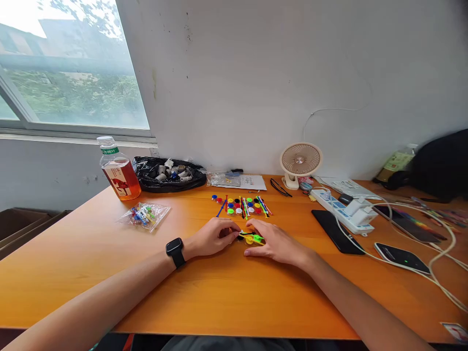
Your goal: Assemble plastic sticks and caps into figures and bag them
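On the wooden table, my left hand [212, 236], with a black watch on the wrist, has thumb and forefinger pinched at the left end of a small group of plastic pieces. Exactly what sits between those fingertips is too small to make out. My right hand [276, 241] curves around the group's right side, thumb and fingers apart. Between the hands lie a yellow disc [249, 240], a bright green disc [258, 238] and thin sticks. Just beyond are rows of coloured discs [230, 211] and several coloured plastic sticks [244, 208].
A clear bag of plastic pieces [146, 216] lies left, near a drink bottle [122, 178] and a black plastic bag [170, 183]. At the back stands a small fan [300, 161]. A power strip [341, 210], phones [402, 257] and white cables occupy the right.
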Demonstrator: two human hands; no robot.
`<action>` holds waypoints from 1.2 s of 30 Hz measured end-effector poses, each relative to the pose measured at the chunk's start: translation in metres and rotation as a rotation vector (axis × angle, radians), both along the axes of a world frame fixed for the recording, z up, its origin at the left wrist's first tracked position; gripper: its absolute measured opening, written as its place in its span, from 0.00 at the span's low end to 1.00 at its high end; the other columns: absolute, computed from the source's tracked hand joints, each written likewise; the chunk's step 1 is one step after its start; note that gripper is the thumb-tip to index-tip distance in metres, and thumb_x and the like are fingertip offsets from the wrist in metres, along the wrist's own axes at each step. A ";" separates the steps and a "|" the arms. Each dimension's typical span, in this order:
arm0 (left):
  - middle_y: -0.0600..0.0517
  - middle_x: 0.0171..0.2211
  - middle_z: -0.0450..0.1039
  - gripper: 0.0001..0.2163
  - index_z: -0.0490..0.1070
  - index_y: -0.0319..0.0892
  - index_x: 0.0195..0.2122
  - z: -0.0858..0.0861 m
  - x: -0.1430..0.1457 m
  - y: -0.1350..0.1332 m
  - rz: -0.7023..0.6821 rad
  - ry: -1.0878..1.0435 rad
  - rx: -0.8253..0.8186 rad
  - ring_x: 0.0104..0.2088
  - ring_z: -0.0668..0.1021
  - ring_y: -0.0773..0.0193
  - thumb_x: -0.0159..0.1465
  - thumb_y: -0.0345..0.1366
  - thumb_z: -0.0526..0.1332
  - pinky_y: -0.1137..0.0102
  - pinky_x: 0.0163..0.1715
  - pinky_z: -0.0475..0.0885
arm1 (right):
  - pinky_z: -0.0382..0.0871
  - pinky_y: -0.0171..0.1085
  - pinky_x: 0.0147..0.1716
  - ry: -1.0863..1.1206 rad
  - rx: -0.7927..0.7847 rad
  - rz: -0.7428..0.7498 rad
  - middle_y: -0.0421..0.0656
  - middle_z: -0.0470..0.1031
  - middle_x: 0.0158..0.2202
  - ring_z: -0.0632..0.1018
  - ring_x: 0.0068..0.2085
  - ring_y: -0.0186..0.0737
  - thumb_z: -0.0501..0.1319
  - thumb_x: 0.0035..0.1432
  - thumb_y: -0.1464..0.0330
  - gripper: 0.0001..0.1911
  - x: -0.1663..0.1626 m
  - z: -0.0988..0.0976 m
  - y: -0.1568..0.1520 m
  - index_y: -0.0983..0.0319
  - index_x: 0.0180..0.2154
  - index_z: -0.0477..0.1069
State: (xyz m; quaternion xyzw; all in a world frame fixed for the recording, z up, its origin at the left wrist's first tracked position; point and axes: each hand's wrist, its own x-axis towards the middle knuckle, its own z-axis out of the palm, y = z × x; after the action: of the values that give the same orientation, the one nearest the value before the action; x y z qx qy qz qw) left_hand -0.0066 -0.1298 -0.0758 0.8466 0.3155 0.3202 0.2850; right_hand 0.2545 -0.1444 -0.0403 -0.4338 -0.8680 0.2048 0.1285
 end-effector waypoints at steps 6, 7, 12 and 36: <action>0.46 0.41 0.75 0.14 0.76 0.42 0.40 0.006 0.002 -0.004 -0.044 -0.008 0.132 0.39 0.77 0.60 0.76 0.45 0.58 0.67 0.40 0.73 | 0.72 0.40 0.47 0.123 0.019 0.113 0.46 0.77 0.53 0.79 0.50 0.49 0.69 0.63 0.46 0.30 -0.017 -0.009 -0.005 0.57 0.57 0.69; 0.46 0.40 0.74 0.14 0.74 0.42 0.39 0.007 0.003 -0.004 -0.042 -0.001 0.134 0.39 0.76 0.60 0.76 0.46 0.57 0.67 0.39 0.73 | 0.72 0.40 0.47 0.145 0.026 0.120 0.46 0.77 0.52 0.79 0.49 0.48 0.69 0.63 0.46 0.30 -0.020 -0.012 -0.004 0.57 0.55 0.69; 0.46 0.42 0.72 0.15 0.68 0.44 0.43 0.008 0.002 -0.005 0.034 -0.002 0.129 0.42 0.74 0.57 0.79 0.46 0.49 0.62 0.46 0.73 | 0.71 0.44 0.54 0.230 0.114 0.133 0.48 0.74 0.53 0.76 0.52 0.49 0.69 0.63 0.46 0.32 -0.029 -0.027 0.000 0.59 0.57 0.67; 0.44 0.68 0.69 0.19 0.71 0.46 0.66 -0.007 -0.032 0.034 0.303 0.221 0.294 0.68 0.68 0.47 0.75 0.39 0.56 0.47 0.68 0.65 | 0.62 0.52 0.61 -0.001 0.324 0.172 0.45 0.81 0.49 0.74 0.56 0.49 0.58 0.73 0.71 0.08 -0.008 -0.001 -0.001 0.56 0.48 0.75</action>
State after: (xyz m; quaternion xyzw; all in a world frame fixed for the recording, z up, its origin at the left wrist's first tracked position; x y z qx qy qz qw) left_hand -0.0390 -0.0957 -0.0832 0.8518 0.4184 0.3071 0.0710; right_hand 0.2463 -0.1453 -0.0411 -0.3315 -0.9236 0.0724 0.1783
